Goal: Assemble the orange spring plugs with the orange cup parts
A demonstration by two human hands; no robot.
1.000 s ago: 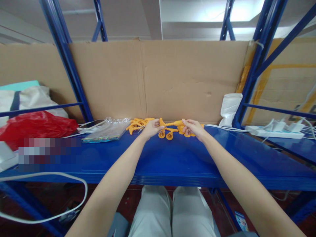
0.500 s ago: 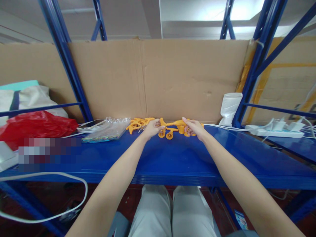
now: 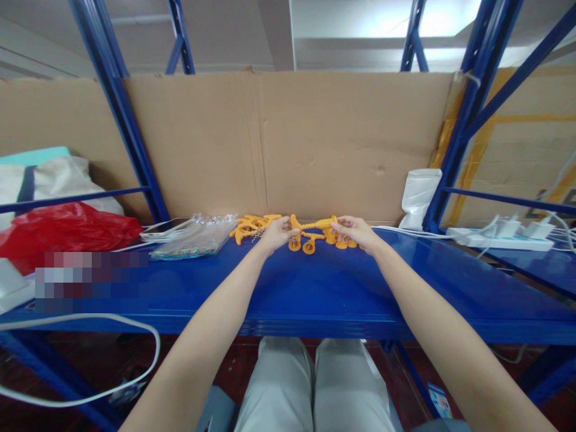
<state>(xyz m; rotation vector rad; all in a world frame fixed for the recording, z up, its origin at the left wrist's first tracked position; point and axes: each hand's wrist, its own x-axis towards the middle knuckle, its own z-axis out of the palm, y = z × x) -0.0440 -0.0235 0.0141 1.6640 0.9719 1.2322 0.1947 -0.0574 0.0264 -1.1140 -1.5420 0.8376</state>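
Observation:
Between my two hands, just above the shelf, is an orange plastic tool with a T-shaped handle and a ridged, screw-like shaft. My left hand is closed around its handle end. The fingers of my right hand pinch the wider sleeve at the other end. Below the tool lie orange flared, bell-shaped pieces, and several more sit partly hidden under my right hand. Just left of my left hand is a pile of orange T-shaped handles, with thin metal spirals showing among them.
The blue metal shelf has a cardboard sheet standing along its back. Clear plastic bags and a red bag lie at the left. A white pouch and a power strip are at the right.
My right hand has shifted its grip outward to the end of the sleeve, uncovering more of it and the pieces below. My left hand has hardly moved.

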